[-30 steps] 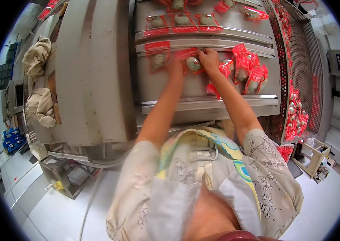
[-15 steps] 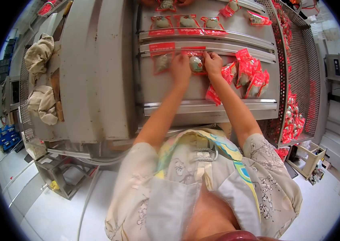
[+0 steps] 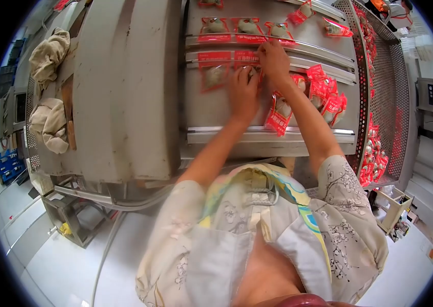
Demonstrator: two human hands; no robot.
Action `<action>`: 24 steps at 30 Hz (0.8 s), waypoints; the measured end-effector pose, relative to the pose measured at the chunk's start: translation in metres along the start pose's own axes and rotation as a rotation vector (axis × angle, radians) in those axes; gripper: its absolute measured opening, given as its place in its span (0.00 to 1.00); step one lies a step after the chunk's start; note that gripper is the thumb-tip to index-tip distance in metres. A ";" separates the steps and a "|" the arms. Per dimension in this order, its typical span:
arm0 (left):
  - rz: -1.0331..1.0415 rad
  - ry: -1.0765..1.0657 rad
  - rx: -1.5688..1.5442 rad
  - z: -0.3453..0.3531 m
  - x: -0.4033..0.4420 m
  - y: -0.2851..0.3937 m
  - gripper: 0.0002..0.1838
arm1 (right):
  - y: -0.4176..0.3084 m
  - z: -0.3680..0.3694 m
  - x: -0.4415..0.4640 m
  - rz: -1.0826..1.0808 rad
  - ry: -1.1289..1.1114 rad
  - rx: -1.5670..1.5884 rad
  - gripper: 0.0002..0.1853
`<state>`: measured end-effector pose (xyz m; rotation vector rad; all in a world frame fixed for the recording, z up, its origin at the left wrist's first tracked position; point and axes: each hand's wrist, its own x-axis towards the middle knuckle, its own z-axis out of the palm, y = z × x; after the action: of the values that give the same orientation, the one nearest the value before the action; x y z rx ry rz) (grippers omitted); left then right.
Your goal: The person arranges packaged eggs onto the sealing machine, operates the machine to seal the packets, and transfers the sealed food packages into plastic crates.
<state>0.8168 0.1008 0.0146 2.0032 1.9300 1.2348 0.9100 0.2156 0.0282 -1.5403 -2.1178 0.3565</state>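
Note:
Two red-and-clear packets lie side by side with their red ends on the near metal bar. The left packet (image 3: 214, 74) is untouched. Over the second packet (image 3: 247, 57) rests my left hand (image 3: 243, 92), its curled fingers on the round greenish item inside. My right hand (image 3: 275, 61) has its fingertips pressed together at that packet's upper right corner. A loose packet (image 3: 280, 110) lies below my right wrist, beside a pile of packets (image 3: 324, 92). Beyond the bar, three packets (image 3: 247, 27) stand in a row along the far bar.
At the right a perforated metal tray (image 3: 388, 102) holds many red packets. A large metal cover (image 3: 124, 92) stands on the left, with two crumpled cloths (image 3: 48, 56) past it. More packets (image 3: 337, 28) lie at the top right.
My left hand has moved right, onto the second packet. My right hand has gone up to its top corner. The other person's hands at the top have left view, and the camera view has shifted slightly.

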 end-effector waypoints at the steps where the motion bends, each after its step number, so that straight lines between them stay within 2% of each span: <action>1: -0.006 0.011 0.002 -0.001 0.000 0.003 0.23 | 0.000 -0.002 -0.001 0.018 -0.002 0.025 0.09; 4: -0.034 -0.039 -0.094 -0.013 -0.007 0.019 0.21 | -0.007 -0.026 -0.010 0.017 0.049 0.160 0.09; 5: -0.124 -0.125 -0.166 -0.013 -0.012 0.024 0.19 | -0.013 -0.040 -0.019 0.013 0.072 0.215 0.09; 7: -0.314 -0.320 -0.313 -0.013 -0.030 0.036 0.16 | -0.022 -0.081 -0.043 0.189 -0.041 0.345 0.11; 8: -0.376 -0.471 -0.280 -0.013 -0.035 0.040 0.15 | -0.020 -0.097 -0.061 0.283 -0.095 0.407 0.12; 10: -0.476 -0.758 -0.204 -0.007 -0.030 0.036 0.16 | 0.008 -0.115 -0.103 0.261 -0.227 0.166 0.15; 12: -0.677 -0.967 -0.426 0.000 -0.026 0.028 0.18 | 0.047 -0.113 -0.147 0.450 -0.514 0.044 0.19; 13: -0.780 -1.069 -0.533 0.005 -0.025 0.026 0.20 | 0.048 -0.114 -0.157 0.577 -0.550 0.164 0.20; 15: -0.834 -1.066 -0.585 0.015 -0.028 0.022 0.20 | 0.047 -0.115 -0.171 0.823 -0.613 0.418 0.24; 16: -0.890 -1.096 -0.636 0.012 -0.027 0.022 0.19 | 0.050 -0.112 -0.174 0.826 -0.563 0.495 0.25; 20: -1.195 -1.115 -0.837 -0.002 -0.025 0.033 0.14 | 0.058 -0.103 -0.175 0.916 -0.586 0.758 0.18; 24: -1.267 -1.014 -1.095 -0.011 -0.026 0.031 0.11 | 0.049 -0.112 -0.159 0.955 -0.706 0.885 0.16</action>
<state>0.8381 0.0673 0.0281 0.3791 1.0585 0.4496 1.0478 0.0731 0.0614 -1.8088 -1.0450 2.0611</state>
